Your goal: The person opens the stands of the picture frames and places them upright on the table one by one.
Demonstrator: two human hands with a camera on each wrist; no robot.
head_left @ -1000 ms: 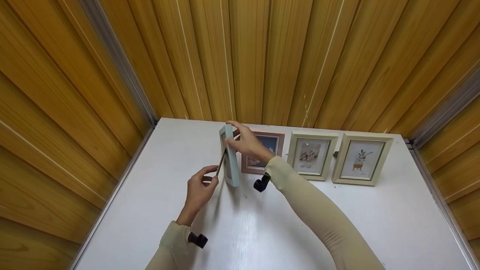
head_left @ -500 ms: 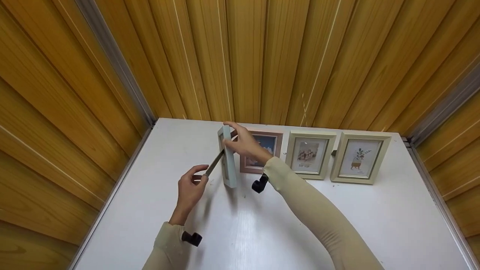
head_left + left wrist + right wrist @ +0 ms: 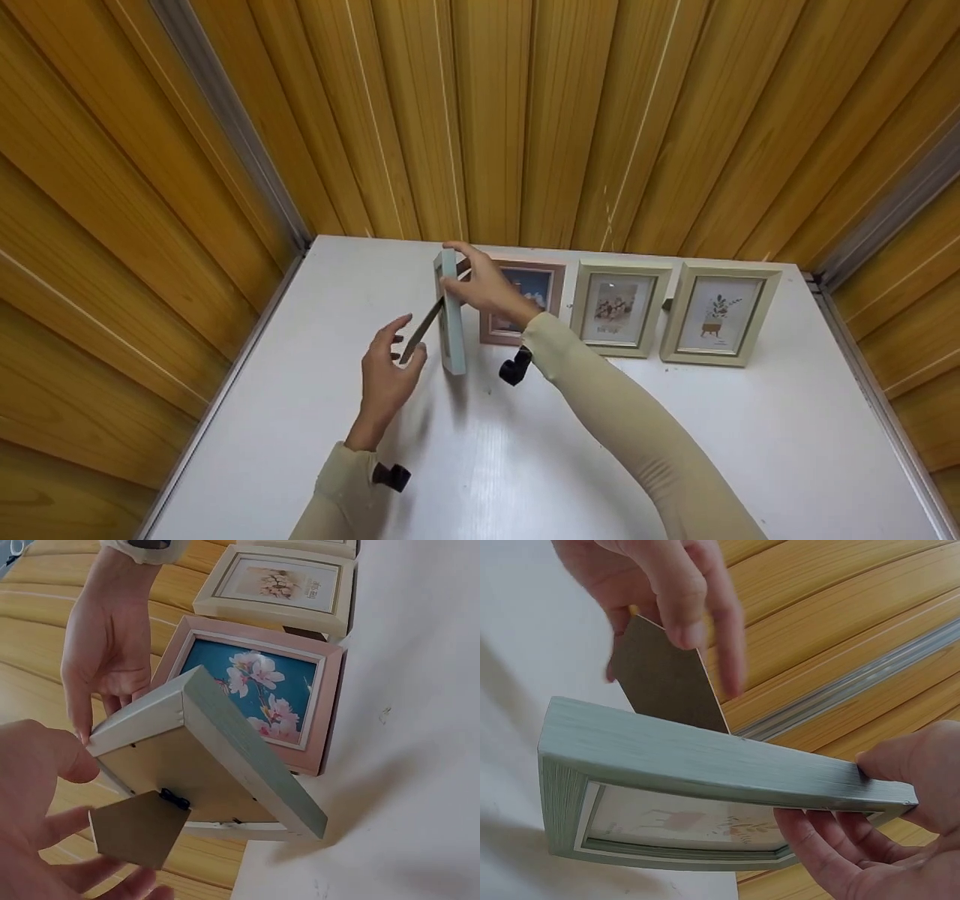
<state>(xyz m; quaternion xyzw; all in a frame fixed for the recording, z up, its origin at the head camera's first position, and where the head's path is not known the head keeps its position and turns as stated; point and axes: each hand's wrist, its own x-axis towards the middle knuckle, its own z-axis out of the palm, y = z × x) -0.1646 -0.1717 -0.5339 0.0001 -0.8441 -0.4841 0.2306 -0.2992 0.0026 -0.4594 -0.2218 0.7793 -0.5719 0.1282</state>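
A pale green picture frame (image 3: 451, 315) stands edge-on above the white tabletop, its back turned to the left. My right hand (image 3: 484, 283) grips it near the upper end, thumb on one side and fingers on the picture side, as the right wrist view shows. From its brown backing the stand leg (image 3: 142, 829) sticks out, folded away from the back. Around that leg my left hand (image 3: 386, 375) has its thumb and fingers spread apart, with the leg in the gap between them; in the left wrist view its fingers lie behind the leg's end, contact unclear.
Right of the held frame, a pink picture frame (image 3: 322, 709) with a flower picture stands on the table. Two cream frames, one with a pale photo (image 3: 621, 309) and one with a plant drawing (image 3: 721, 315), stand farther right. A wood-panelled wall (image 3: 495, 127) rises behind.
The stand leg has swung outward from the frame's back with my left hand pulling left. Since half a second ago, the left fingers have spread off the leg. My right hand keeps its hold.
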